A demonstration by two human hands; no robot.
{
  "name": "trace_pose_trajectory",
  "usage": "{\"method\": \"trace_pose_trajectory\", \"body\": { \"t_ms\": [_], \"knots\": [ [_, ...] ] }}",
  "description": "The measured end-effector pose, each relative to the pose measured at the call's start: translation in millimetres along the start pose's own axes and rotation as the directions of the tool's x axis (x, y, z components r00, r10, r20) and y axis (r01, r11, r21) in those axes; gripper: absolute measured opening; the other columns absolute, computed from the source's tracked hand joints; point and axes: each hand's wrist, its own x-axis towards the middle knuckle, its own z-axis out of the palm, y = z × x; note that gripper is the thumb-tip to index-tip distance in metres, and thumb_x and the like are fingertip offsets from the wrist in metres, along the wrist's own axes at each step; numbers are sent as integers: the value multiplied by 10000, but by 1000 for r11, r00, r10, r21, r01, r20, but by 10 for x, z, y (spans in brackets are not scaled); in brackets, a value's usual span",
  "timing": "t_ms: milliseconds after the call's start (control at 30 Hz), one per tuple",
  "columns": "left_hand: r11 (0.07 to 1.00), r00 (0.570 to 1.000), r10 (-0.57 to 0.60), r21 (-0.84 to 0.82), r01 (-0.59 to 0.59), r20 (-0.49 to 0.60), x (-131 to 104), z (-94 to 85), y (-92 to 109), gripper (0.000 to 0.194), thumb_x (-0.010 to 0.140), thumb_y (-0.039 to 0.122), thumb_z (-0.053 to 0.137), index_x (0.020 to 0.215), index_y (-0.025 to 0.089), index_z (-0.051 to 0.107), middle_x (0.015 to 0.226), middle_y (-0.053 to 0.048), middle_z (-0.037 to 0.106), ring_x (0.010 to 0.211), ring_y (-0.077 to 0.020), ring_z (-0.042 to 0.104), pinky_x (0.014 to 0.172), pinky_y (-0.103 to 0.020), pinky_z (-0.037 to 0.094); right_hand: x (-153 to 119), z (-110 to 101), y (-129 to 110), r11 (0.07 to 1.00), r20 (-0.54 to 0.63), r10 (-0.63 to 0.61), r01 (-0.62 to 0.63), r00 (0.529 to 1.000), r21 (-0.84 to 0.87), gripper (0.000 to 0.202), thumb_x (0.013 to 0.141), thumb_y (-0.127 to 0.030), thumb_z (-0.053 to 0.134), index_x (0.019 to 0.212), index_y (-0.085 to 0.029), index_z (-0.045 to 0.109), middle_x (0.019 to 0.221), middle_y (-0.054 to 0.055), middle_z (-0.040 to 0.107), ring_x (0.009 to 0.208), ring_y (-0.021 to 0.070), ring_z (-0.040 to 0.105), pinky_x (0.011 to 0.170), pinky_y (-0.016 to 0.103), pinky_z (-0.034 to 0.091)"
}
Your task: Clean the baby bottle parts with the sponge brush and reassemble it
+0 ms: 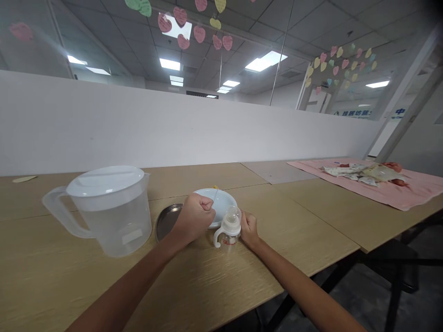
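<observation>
My left hand (196, 213) is closed in a fist over the left edge of a pale blue-white bowl (224, 201); a thin stick or handle rises from the bowl near it, and what the fist holds is hard to make out. My right hand (249, 228) is closed at the right side of a small baby bottle (230, 229), its fingers wrapped round what seems to be the bottle's handle. The bottle stands upright in front of the bowl, with a clear dome cap and a white handle on its left.
A large lidded plastic pitcher (117, 216) stands at the left. Beside it lies a metal tray (166, 222), partly behind my left arm. On the far right, a pink cloth (398, 196) bears a doll (384, 173). A white partition (173, 133) runs behind the table (194, 286).
</observation>
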Motion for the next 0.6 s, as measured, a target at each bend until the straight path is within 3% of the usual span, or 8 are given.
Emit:
{"method": "trace_pose_trajectory", "body": {
  "t_ms": [367, 467, 533, 600],
  "knots": [
    [999, 998, 10, 32, -12, 60, 14, 4, -27, 246, 523, 126, 351, 506, 198, 117, 531, 50, 93, 477, -63, 105, 470, -247, 54, -6, 7, 54, 1000, 5, 18, -18, 1000, -19, 471, 903, -430, 366, 496, -204, 291, 468, -49, 307, 451, 84, 294, 452, 239, 237],
    [997, 994, 21, 67, -28, 104, 21, -12, -31, 246, 512, 105, 347, 491, 195, 119, 522, 49, 97, 477, -65, 106, 474, -257, 53, 44, -29, -40, 995, -89, 17, -25, 996, -92, 449, 904, -418, 374, 516, -191, 384, 489, -33, 389, 476, 103, 373, 473, 241, 298],
    [995, 993, 28, 94, -39, 118, 23, -15, -46, 248, 497, 93, 340, 485, 193, 114, 513, 48, 99, 476, -66, 102, 477, -265, 48, 56, -83, -225, 989, -218, -71, 40, 973, -143, 389, 918, -372, 353, 617, -174, 499, 578, 0, 510, 550, 131, 473, 538, 256, 374],
    [992, 992, 40, 117, -53, 117, 23, -6, -69, 250, 482, 86, 334, 484, 193, 108, 509, 46, 99, 480, -70, 95, 483, -274, 37, 10, -143, -513, 953, -311, -289, 239, 906, -188, 287, 922, -297, 335, 777, -174, 551, 766, 54, 617, 729, 174, 566, 678, 304, 436]
  ]
}}
